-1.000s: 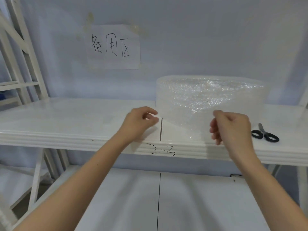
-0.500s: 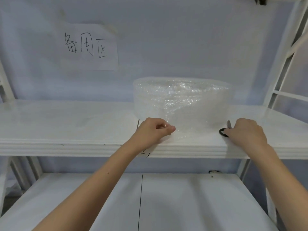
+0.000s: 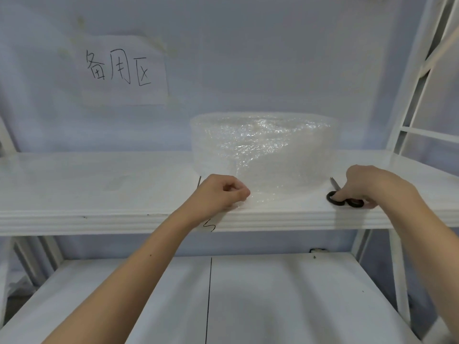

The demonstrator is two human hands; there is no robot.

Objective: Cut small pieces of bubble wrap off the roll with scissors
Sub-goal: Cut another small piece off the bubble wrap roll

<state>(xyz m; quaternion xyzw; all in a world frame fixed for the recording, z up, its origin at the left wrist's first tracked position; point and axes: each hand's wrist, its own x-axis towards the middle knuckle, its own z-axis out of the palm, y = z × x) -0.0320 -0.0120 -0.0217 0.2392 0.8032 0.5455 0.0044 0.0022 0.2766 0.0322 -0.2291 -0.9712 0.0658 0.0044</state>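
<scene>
Two hands are at work on the white shelf [image 3: 99, 184], and the change over the last second is all on the right. Against the wall stands a paper sign [image 3: 121, 70] with handwritten characters, and below it, towards the back of the shelf, sits the bubble wrap roll [image 3: 263, 147], standing on its end with a loose tail of wrap running forward to the shelf's front edge. It has not shifted; what looks like a slide to the left across the views is the camera turning right.

A second ago both hands were raised in front of the roll with the loose wrap between them. Since then the left hand [image 3: 218, 194] has come down onto the shelf, its fingers curled and pinching the free end of the wrap [image 3: 260, 197] near the front edge, holding it flat. The right hand [image 3: 367, 187] has let go of the wrap and moved out to the scissors [image 3: 344, 201], which lie just beside the roll's right flank; its fingertips now touch the black handle loops, though I cannot tell whether a finger is through a loop yet.

My reading: the length is pulled out and anchored, nothing has been cut, and picking up the scissors is the step in hand
</scene>
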